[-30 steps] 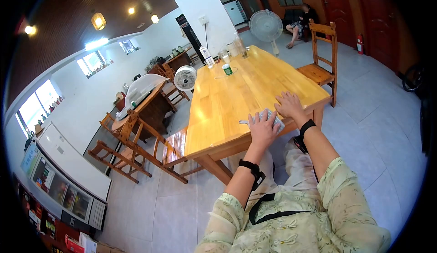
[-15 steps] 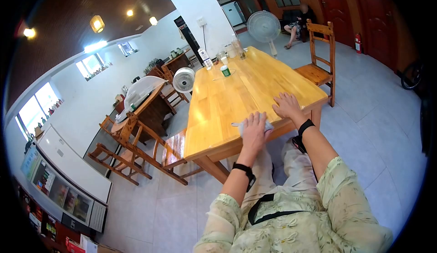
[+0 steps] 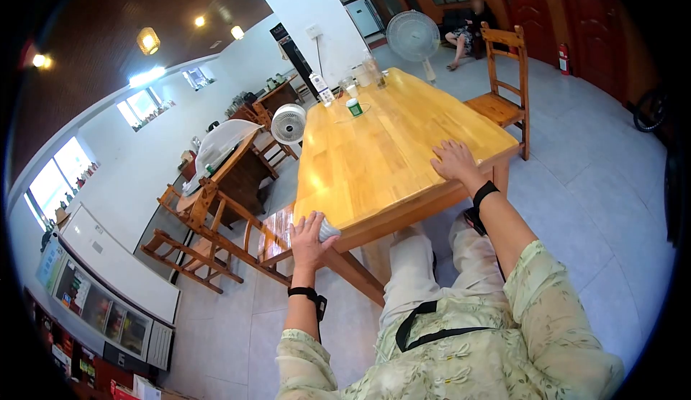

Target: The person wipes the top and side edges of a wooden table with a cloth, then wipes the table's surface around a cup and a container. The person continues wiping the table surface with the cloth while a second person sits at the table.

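1. Cloth [image 3: 328, 228] is bunched up at the near left corner of the table [image 3: 374, 148], with the left hand [image 3: 308, 238] gripping it.
2. Right hand [image 3: 453, 161] lies flat and open on the near edge.

The long rectangular table of honey-coloured varnished wood [image 3: 374, 155] stood on the pale tiled floor [image 3: 576, 184], its boards running lengthwise. At its far end sat a small cluster: a white plastic bottle with a blue label [image 3: 317, 87], a few clear glass jars [image 3: 365, 76] close beside one another, and, a little nearer, a short white tub with a green lid [image 3: 353, 107]. By the near right edge the person's right hand [image 3: 452, 161] lay flat on the wood, fingers spread. At the near left corner a pale crumpled cloth [image 3: 329, 228] sat on the very edge, the left hand [image 3: 308, 238] pressed against it.
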A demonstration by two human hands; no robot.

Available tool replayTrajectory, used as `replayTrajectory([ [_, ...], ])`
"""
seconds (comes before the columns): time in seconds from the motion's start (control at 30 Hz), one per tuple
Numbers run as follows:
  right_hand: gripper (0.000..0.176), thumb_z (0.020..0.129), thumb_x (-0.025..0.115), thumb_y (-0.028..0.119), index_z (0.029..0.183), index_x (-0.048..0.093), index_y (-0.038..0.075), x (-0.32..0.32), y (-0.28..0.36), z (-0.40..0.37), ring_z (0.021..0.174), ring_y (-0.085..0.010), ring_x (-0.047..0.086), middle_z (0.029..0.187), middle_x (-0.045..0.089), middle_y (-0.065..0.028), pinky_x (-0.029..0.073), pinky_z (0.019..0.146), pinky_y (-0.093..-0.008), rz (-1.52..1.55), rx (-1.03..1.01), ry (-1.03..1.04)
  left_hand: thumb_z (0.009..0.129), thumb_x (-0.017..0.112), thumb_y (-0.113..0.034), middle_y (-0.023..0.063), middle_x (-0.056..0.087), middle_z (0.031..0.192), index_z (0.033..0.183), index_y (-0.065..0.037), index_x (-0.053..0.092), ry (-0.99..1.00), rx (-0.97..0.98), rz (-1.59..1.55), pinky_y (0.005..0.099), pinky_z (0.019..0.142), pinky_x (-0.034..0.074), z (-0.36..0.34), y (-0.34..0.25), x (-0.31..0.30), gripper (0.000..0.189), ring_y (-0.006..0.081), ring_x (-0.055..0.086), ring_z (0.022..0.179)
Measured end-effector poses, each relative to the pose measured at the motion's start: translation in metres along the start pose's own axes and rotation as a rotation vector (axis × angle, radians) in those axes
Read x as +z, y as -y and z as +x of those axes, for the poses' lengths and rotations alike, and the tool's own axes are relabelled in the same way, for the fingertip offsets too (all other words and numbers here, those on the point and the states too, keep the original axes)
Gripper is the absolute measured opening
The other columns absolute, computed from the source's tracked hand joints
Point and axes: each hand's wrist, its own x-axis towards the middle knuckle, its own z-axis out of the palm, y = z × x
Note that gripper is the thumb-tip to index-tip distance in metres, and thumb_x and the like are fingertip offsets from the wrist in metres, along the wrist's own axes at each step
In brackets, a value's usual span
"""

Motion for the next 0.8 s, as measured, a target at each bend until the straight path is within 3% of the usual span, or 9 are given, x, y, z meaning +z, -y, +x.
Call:
replayTrajectory([
  [0.2, 0.051, 0.098, 0.044, 0.041, 0.134, 0.064, 0.009, -0.006, 0.004, 0.0, 0.137, -0.0334, 0.046, 0.145, 0.055, -0.0176, 0.031, 0.115, -0.05, 0.035, 0.02, 0.048, 0.085, 0.07, -0.055, 0.0111, 0.062, 0.14, 0.136, -0.017, 0.062, 0.006, -0.088, -0.044, 0.0624, 0.108, 0.039, -0.004, 0.021, 0.008, 0.064, 0.0399, 0.059, 0.126],
  [0.3, 0.051, 0.098, 0.045, 0.041, 0.132, 0.065, 0.009, -0.002, 0.002, 0.0, 0.136, -0.0326, 0.046, 0.144, 0.056, -0.0174, 0.032, 0.114, -0.0493, 0.03, 0.011, -0.011, 0.094, 0.062, -0.05, 0.0146, 0.061, 0.142, 0.14, -0.018, 0.06, -0.042, -0.225, -0.12, 0.0611, 0.108, 0.04, 0.001, 0.023, 0.012, 0.057, 0.0427, 0.057, 0.128],
  [0.37, 0.051, 0.097, 0.045, 0.041, 0.132, 0.065, 0.009, -0.003, 0.002, -0.002, 0.136, -0.032, 0.047, 0.143, 0.056, -0.0171, 0.032, 0.114, -0.0489, 0.031, 0.009, -0.022, 0.102, 0.048, -0.05, 0.0178, 0.056, 0.147, 0.138, -0.015, 0.063, 0.097, -0.433, -0.016, 0.0533, 0.115, 0.034, 0.01, 0.01, 0.012, 0.052, 0.0379, 0.047, 0.14],
  [0.4, 0.051, 0.097, 0.045, 0.041, 0.133, 0.064, 0.009, -0.009, 0.004, -0.002, 0.137, -0.0317, 0.046, 0.144, 0.056, -0.0172, 0.031, 0.115, -0.0485, 0.032, 0.016, 0.024, 0.102, 0.048, -0.05, 0.0178, 0.056, 0.147, 0.138, -0.015, 0.063, 0.101, -0.43, -0.013, 0.0533, 0.115, 0.034, 0.014, 0.003, 0.013, 0.052, 0.0379, 0.047, 0.14],
  [0.47, 0.052, 0.097, 0.045, 0.041, 0.134, 0.064, 0.01, -0.011, 0.006, -0.002, 0.138, -0.0314, 0.045, 0.145, 0.055, -0.0172, 0.03, 0.115, -0.048, 0.041, 0.032, 0.067, 0.101, 0.04, -0.06, 0.0162, 0.052, 0.152, 0.147, -0.021, 0.055, 0.262, -0.465, 0.208, 0.0659, 0.114, 0.026, 0.024, -0.01, 0.015, 0.062, 0.0461, 0.048, 0.137],
  [0.5, 0.052, 0.097, 0.045, 0.041, 0.134, 0.064, 0.01, -0.008, 0.005, -0.002, 0.139, -0.0314, 0.044, 0.145, 0.055, -0.0174, 0.03, 0.116, -0.048, 0.051, 0.033, 0.044, 0.102, 0.038, -0.06, 0.0157, 0.046, 0.157, 0.148, -0.023, 0.054, 0.299, -0.484, 0.144, 0.067, 0.116, 0.019, 0.029, -0.018, 0.017, 0.062, 0.0437, 0.044, 0.141],
  [0.67, 0.054, 0.098, 0.044, 0.042, 0.138, 0.061, 0.01, -0.017, 0.01, -0.005, 0.142, -0.0314, 0.042, 0.149, 0.052, -0.0172, 0.027, 0.118, -0.0488, 0.06, 0.061, 0.054, 0.102, 0.04, -0.056, 0.0134, 0.046, 0.157, 0.149, -0.024, 0.053, 0.315, -0.422, 0.086, 0.0656, 0.116, 0.022, 0.051, -0.073, 0.023, 0.058, 0.0408, 0.042, 0.144],
  [0.8, 0.056, 0.099, 0.042, 0.042, 0.145, 0.056, 0.012, -0.018, 0.012, -0.003, 0.148, -0.0314, 0.035, 0.156, 0.045, -0.0167, 0.021, 0.122, -0.0497, 0.05, 0.101, 0.116, 0.102, 0.042, -0.049, 0.0117, 0.051, 0.153, 0.148, -0.024, 0.053, 0.257, -0.197, 0.004, 0.0631, 0.113, 0.028, 0.077, -0.137, 0.035, 0.053, 0.0386, 0.046, 0.141],
])
